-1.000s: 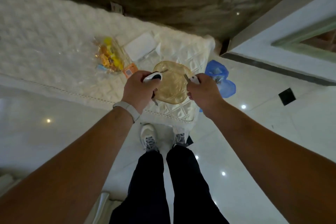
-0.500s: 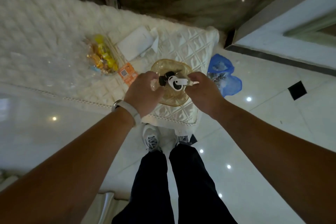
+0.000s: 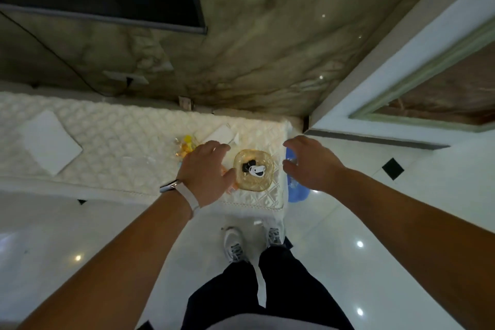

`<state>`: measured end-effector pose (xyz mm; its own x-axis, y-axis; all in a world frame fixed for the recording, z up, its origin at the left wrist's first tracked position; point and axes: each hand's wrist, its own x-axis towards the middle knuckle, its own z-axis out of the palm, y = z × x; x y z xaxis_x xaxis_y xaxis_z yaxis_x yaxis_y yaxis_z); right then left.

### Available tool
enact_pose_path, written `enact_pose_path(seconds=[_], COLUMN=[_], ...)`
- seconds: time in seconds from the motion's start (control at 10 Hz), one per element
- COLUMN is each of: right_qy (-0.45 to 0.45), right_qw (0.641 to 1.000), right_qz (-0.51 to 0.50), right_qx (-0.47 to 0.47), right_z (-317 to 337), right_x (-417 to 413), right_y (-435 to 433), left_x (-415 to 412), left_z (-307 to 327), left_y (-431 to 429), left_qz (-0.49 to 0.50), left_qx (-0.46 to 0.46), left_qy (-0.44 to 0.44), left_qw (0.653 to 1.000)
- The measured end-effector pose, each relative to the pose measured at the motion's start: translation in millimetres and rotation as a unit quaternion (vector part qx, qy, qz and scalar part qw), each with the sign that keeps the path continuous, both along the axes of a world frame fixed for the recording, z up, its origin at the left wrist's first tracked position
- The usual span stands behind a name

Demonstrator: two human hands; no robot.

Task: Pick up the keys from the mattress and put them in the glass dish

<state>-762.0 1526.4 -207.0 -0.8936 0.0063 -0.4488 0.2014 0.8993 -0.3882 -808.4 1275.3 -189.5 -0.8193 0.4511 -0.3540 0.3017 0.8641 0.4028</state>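
Observation:
An amber glass dish (image 3: 263, 157) rests on the right end of the white quilted mattress (image 3: 112, 147). Inside it lie the keys (image 3: 254, 168), a black fob beside a white one. My left hand (image 3: 207, 169) hovers just left of the dish, fingers spread and holding nothing, with a pale watch band on the wrist. On the other side, my right hand (image 3: 310, 162) floats to the right of the dish, past the mattress corner, fingers apart and empty. Neither hand touches the dish or the keys.
A clear bag of yellow sweets (image 3: 184, 145), a white card (image 3: 221, 134) and an orange tag (image 3: 230, 188) lie left of the dish. A white sheet (image 3: 48, 142) lies further left. A blue bag (image 3: 297, 193) sits on the glossy floor by the mattress corner. My shoes (image 3: 234, 245) stand below.
The keys left both hands and now lie in the dish. Both hands opened and drew apart to either side. My view tilted up, showing more wall.

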Motion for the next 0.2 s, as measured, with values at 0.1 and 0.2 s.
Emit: enact_pose_path(seconds=[0.1, 0.2], right_qy=[0.061, 0.113], right_qw=[0.998, 0.992], right_qz=[-0.004, -0.01], right_qx=[0.027, 0.045], right_z=[52, 97], right_x=[9, 22], right_y=[-3, -8], left_x=[1, 4], left_z=[42, 80], left_y=[-3, -3], left_qz=[-0.016, -0.033], left_qx=[0.049, 0.057], left_qy=[0.077, 0.124], left_qw=[0.996, 0.99])
